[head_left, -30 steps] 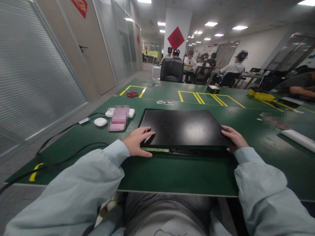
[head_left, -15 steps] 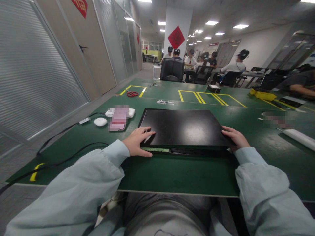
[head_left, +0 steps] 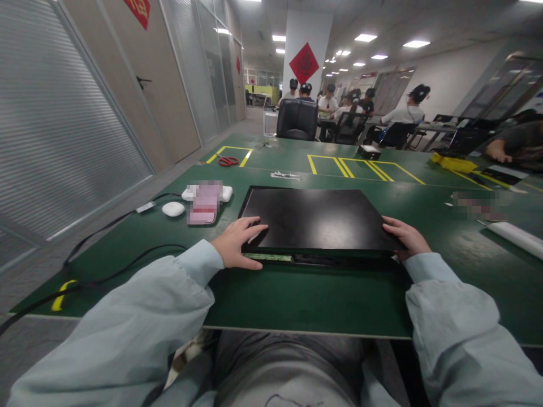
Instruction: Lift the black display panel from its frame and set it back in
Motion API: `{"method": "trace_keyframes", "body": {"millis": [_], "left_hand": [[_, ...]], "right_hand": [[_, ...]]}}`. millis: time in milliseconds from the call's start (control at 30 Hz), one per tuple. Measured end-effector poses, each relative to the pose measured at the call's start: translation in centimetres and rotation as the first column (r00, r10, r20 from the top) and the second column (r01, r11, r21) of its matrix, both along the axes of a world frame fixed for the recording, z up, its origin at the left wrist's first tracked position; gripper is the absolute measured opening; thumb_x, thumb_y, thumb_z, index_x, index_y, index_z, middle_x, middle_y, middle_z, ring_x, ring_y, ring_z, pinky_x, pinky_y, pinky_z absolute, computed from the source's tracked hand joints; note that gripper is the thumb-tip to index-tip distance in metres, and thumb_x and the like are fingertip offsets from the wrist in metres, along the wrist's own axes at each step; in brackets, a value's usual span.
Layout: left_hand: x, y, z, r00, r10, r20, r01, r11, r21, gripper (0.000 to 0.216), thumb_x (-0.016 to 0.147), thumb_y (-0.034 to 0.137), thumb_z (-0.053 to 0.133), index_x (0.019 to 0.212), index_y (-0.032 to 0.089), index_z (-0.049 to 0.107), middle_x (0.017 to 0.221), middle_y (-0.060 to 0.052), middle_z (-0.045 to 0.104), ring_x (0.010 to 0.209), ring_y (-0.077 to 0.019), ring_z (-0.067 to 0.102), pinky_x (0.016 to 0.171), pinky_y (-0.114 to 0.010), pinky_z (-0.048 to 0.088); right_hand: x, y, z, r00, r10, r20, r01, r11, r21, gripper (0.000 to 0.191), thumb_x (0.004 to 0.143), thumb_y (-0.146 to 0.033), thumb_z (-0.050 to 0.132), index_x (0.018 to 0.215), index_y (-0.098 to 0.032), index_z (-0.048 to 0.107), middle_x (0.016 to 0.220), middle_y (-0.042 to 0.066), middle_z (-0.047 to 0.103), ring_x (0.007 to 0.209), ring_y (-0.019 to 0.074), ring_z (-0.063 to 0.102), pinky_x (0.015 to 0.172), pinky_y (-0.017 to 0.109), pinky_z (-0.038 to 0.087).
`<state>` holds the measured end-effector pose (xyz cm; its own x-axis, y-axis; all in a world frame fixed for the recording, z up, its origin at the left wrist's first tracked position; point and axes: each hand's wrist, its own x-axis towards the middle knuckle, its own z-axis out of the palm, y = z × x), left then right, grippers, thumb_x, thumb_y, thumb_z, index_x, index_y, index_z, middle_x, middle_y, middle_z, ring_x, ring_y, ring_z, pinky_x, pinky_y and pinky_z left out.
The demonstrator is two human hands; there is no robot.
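A flat black display panel [head_left: 314,217] lies before me on the green table, its glossy face up and reflecting a ceiling light. Below its near edge show a green circuit-board strip [head_left: 269,258] and a dark part beside it. At the near left corner my left hand [head_left: 240,243] grips the panel, fingers on top and thumb apart at the front edge. On the opposite side, my right hand [head_left: 407,237] is wrapped round the near right corner, fingers on the edge; its thumb is mostly hidden under the panel.
Left of the panel lie a pink phone [head_left: 206,203], a white rounded case [head_left: 173,209] and a black cable [head_left: 127,271]. Farther back are red scissors [head_left: 228,161], a small black box [head_left: 369,152] and a yellow item [head_left: 453,163]. Several people sit beyond.
My hands and the panel have hardly moved. At the far right, another person's arm and hand have shifted position.
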<state>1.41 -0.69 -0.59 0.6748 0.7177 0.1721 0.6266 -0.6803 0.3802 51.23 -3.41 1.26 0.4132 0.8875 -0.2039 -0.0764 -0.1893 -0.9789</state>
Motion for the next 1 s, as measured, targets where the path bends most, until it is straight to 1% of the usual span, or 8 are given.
{"method": "trace_keyframes", "body": {"millis": [133,267,433,567,667,800,900,1000], "left_hand": [[0.1,-0.1,0.2,0.999,0.015,-0.031,-0.015,1.0,-0.01,0.109,0.071,0.074,0.084,0.161,0.023,0.049,0.169,-0.023,0.038,0.154,-0.0476,0.038,0.125,-0.063,0.031],[0.2,-0.2,0.4,0.999,0.018,-0.047,-0.019,1.0,-0.01,0.107,0.071,0.074,0.083,0.16,0.024,0.051,0.169,-0.023,0.039,0.154,-0.0479,0.038,0.125,-0.063,0.031],[0.1,-0.1,0.4,0.998,0.019,-0.057,-0.02,1.0,-0.013,0.107,0.072,0.074,0.083,0.16,0.025,0.05,0.169,-0.022,0.039,0.154,-0.0469,0.037,0.126,-0.062,0.03],[0.1,-0.2,0.3,0.998,0.014,-0.053,-0.015,1.0,-0.015,0.106,0.073,0.074,0.083,0.161,0.026,0.049,0.17,-0.021,0.038,0.154,-0.0461,0.037,0.125,-0.062,0.03],[0.1,-0.2,0.3,0.998,0.014,-0.057,-0.015,1.0,-0.012,0.106,0.073,0.073,0.083,0.161,0.025,0.049,0.17,-0.021,0.038,0.154,-0.0465,0.037,0.125,-0.063,0.03],[0.1,-0.1,0.4,0.998,0.011,-0.062,-0.012,1.0,-0.017,0.105,0.073,0.074,0.083,0.16,0.025,0.051,0.17,-0.022,0.039,0.154,-0.0467,0.038,0.125,-0.063,0.029],[0.2,-0.2,0.5,0.998,-0.001,-0.062,0.0,1.0,-0.02,0.104,0.073,0.073,0.083,0.159,0.023,0.052,0.17,-0.023,0.039,0.154,-0.0472,0.038,0.125,-0.064,0.029],[0.2,-0.2,0.6,0.998,0.004,-0.066,-0.005,1.0,-0.014,0.102,0.074,0.072,0.083,0.158,0.024,0.053,0.17,-0.023,0.04,0.154,-0.0474,0.038,0.125,-0.064,0.03]], "right_hand": [[0.1,0.1,-0.3,1.0,-0.01,0.028,0.01,1.0,0.022,0.043,0.071,-0.016,0.077,0.113,-0.021,0.078,0.083,0.006,0.081,0.052,0.0178,0.068,0.041,0.026,0.051],[0.3,0.3,-0.6,0.996,0.008,0.094,-0.011,0.999,0.031,0.04,0.07,-0.02,0.077,0.11,-0.023,0.078,0.083,0.005,0.081,0.057,0.0202,0.071,0.044,0.028,0.053],[-0.2,0.1,-0.3,0.997,-0.05,0.051,0.048,0.998,0.043,0.039,0.066,-0.018,0.077,0.104,-0.024,0.079,0.078,0.003,0.079,0.06,0.0193,0.071,0.048,0.027,0.055],[-0.3,0.0,0.1,0.998,-0.045,0.055,0.042,0.998,0.043,0.037,0.062,-0.015,0.078,0.098,-0.024,0.081,0.079,0.002,0.079,0.063,0.0199,0.072,0.051,0.027,0.056],[0.5,0.1,-0.1,0.997,-0.046,0.069,0.043,0.999,0.032,0.033,0.059,-0.015,0.08,0.091,-0.024,0.081,0.078,0.003,0.079,0.068,0.0212,0.073,0.056,0.029,0.058],[1.9,0.4,-1.1,0.977,-0.039,0.207,0.037,0.999,0.012,0.029,0.057,-0.018,0.083,0.086,-0.022,0.082,0.073,0.003,0.077,0.062,0.0188,0.068,0.053,0.029,0.053],[2.6,0.5,-1.9,0.934,-0.068,0.352,0.054,0.997,0.051,0.039,0.058,-0.024,0.084,0.096,-0.021,0.084,0.064,0.0,0.072,0.053,0.0149,0.061,0.048,0.026,0.046],[2.7,0.5,-2.3,0.9,-0.116,0.421,0.078,0.991,0.106,0.049,0.06,-0.026,0.082,0.109,-0.02,0.082,0.054,-0.004,0.065,0.047,0.0143,0.056,0.046,0.026,0.043]]}}
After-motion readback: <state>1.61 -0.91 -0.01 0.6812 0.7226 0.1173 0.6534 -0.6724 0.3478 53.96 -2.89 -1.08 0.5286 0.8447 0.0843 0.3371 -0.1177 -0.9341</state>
